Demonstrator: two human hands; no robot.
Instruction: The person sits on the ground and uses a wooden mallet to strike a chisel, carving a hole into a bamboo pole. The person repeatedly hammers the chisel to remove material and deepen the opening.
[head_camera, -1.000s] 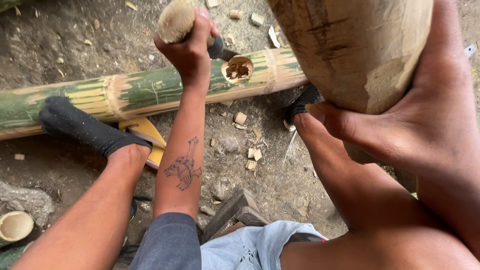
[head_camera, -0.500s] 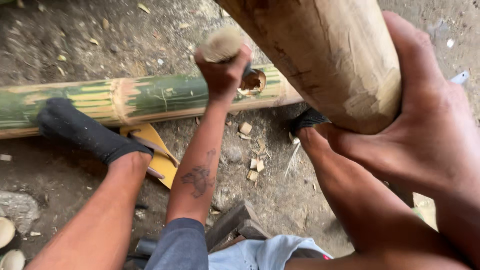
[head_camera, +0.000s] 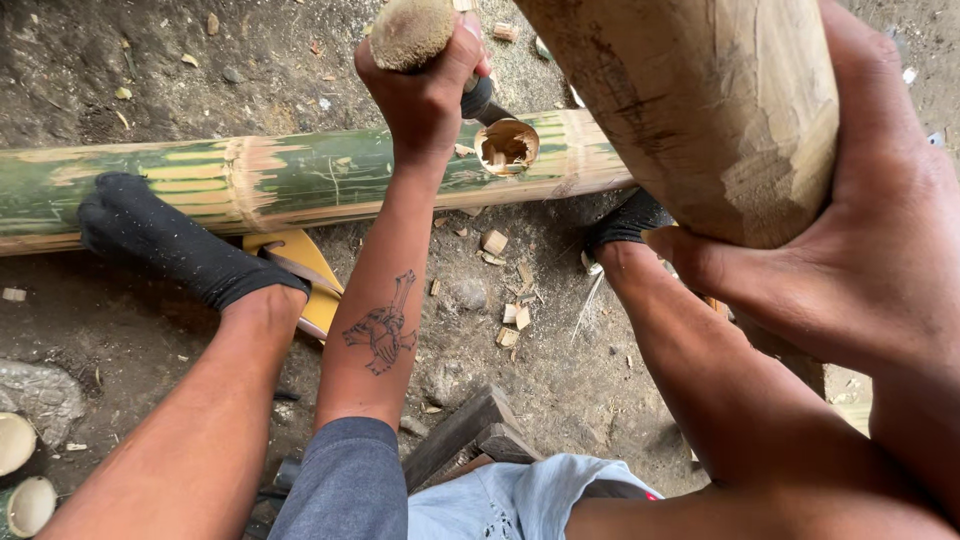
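— What is the left hand doing?

— It is closed in a fist around the wooden handle of a chisel. The dark metal shank comes out just below the fingers and angles down to a round hole cut in the green bamboo pole. The hand keeps the tool angled so its tip meets the hole's edge.

— And the right hand?

— It is wrapped tight around a thick wooden mallet, lifted close to the camera, above and to the right of the chisel hand. The fingers curl over the far side and the thumb presses underneath, a firm hold suited to a heavy club.

— Where does the pole lie?

— Flat on the dirt, crossways, right beneath the left hand. A foot in a black sock rests on it to the left of that hand, and another black-socked foot touches it below the mallet. I judge both feet pin the pole so it cannot roll.

— Anything else near the hands?

— Pale wood chips lie scattered on the ground below the hole, between the legs, and a yellow sandal sits just under the left foot.
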